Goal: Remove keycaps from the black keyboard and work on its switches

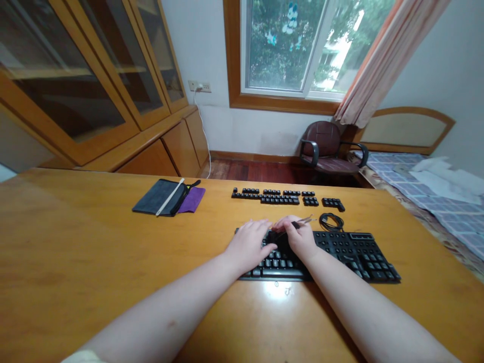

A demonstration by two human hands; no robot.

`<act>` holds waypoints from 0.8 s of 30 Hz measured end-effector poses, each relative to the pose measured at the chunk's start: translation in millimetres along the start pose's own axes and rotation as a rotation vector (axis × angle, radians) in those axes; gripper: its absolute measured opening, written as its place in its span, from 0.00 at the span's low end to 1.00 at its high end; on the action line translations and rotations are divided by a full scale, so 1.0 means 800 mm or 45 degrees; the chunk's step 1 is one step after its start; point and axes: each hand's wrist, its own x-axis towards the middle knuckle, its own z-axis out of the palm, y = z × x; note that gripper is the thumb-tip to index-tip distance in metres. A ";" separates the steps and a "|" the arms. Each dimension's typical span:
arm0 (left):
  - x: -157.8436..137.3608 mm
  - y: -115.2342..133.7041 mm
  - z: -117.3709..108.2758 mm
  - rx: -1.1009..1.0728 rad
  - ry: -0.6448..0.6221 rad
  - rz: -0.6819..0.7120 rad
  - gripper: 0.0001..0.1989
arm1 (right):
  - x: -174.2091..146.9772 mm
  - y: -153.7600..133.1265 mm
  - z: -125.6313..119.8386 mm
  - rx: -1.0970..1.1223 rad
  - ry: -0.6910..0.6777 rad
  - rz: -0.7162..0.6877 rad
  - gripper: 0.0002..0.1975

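Note:
A black keyboard lies on the desk under both hands. Many keycaps are off its upper part, while lower keys are still on. My left hand rests on its left side, fingers stretched out flat and thumb apart. Closed around a small keycap puller with a black grip and thin metal wire ends, my right hand is over the keyboard's middle. The wire ends stick out to the right; the tool's lower part is hidden by the fingers. Rows of loose black keycaps stand behind the keyboard.
A coiled black cable lies behind the keyboard. At left on the wooden desk are a dark zip pouch, a pale stick and a purple cloth. Beyond the desk stand an office chair and a bed.

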 end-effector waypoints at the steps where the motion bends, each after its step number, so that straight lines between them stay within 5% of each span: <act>1: 0.001 -0.001 -0.001 -0.073 0.034 -0.017 0.23 | 0.001 0.001 0.000 0.036 -0.006 -0.016 0.20; 11: 0.003 -0.006 0.000 -0.286 0.195 -0.041 0.14 | 0.004 0.001 0.008 0.095 -0.073 0.044 0.10; 24: 0.005 -0.014 0.001 -0.315 0.384 -0.092 0.10 | 0.007 0.000 0.004 -0.049 -0.211 -0.168 0.05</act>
